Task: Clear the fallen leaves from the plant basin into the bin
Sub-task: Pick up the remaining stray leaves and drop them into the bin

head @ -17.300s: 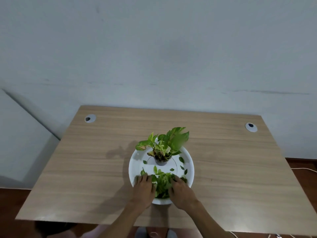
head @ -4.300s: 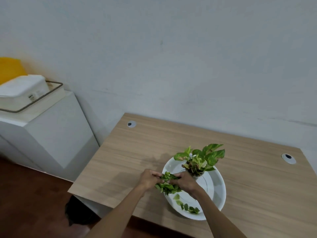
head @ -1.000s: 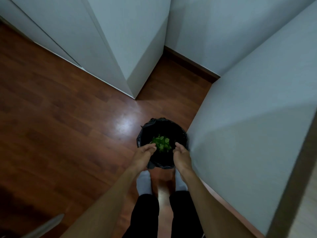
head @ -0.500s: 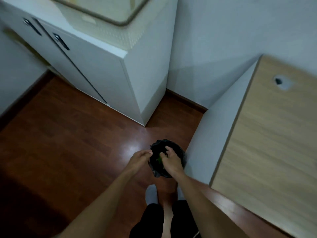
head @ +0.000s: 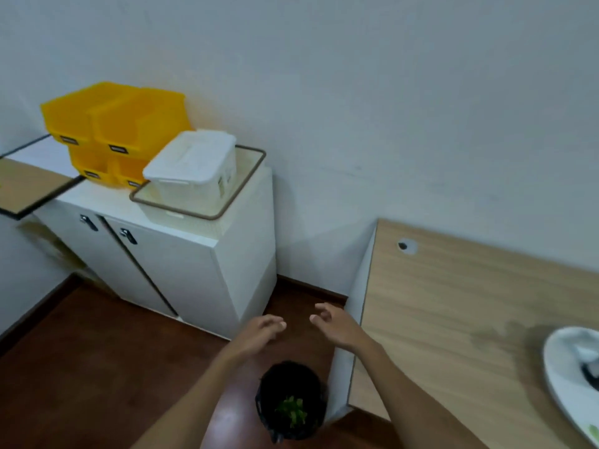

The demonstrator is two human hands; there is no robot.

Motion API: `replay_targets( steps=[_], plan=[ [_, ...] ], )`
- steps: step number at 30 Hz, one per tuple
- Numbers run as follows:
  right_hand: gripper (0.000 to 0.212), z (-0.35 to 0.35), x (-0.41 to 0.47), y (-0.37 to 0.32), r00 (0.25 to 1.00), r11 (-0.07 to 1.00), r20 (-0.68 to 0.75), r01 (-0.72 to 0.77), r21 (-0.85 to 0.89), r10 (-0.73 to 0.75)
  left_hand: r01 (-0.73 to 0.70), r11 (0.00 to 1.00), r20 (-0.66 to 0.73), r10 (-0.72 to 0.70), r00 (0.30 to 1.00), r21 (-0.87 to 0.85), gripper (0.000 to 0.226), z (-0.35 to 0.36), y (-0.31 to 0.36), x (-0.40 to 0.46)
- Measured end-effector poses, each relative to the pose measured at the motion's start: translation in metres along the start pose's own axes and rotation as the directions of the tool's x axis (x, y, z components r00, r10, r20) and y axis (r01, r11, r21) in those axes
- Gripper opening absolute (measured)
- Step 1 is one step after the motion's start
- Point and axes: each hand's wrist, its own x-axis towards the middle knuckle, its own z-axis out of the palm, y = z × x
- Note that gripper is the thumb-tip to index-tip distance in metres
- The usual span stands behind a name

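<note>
Landmark: the wooden desk (head: pixel 453 319). White plant basin (head: pixel 557 367) sits at its right edge, only partly in frame; one green leaf (head: pixel 593 432) shows on the basin's near rim, so clearing looks unfinished. Black-lined bin (head: pixel 291 400) stands on the floor just beside the desk's left end, a clump of fallen leaves (head: pixel 291 413) inside. Above the bin, left of the desk: left hand (head: pixel 259 332) and right hand (head: pixel 334 322), both loosely spread, fingers curled, nothing in them. Judgement: one load dumped; further leaves likely remain.
</note>
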Motion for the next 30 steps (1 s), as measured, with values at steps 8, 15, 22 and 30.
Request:
replay_targets(
  steps=[8, 15, 22, 30],
  plan=[
    [0.049, -0.091, -0.056, 0.054, 0.990, 0.999, -0.136, -0.018, 0.033, 0.022, -0.123, 0.987, 0.028, 0.120, 0.992, 0.106, 0.019, 0.064, 0.074, -0.005],
    [0.047, -0.159, -0.128, 0.139, 0.977, 0.998, -0.212, -0.012, 0.063, 0.025, -0.123, 0.986, 0.037, 0.119, 0.992, 0.112, 0.019, 0.176, 0.113, -0.020],
    [0.043, -0.213, -0.214, 0.261, 0.946, 0.984, -0.300, -0.080, 0.157, 0.125, -0.156, 0.975, 0.123, 0.137, 0.983, 0.156, 0.014, 0.317, 0.145, -0.033],
    [0.039, -0.255, -0.282, 0.373, 0.889, 0.946, -0.369, -0.177, 0.272, 0.272, -0.172, 0.964, 0.234, 0.122, 0.964, 0.204, 0.014, 0.447, 0.172, -0.044]
  ],
)
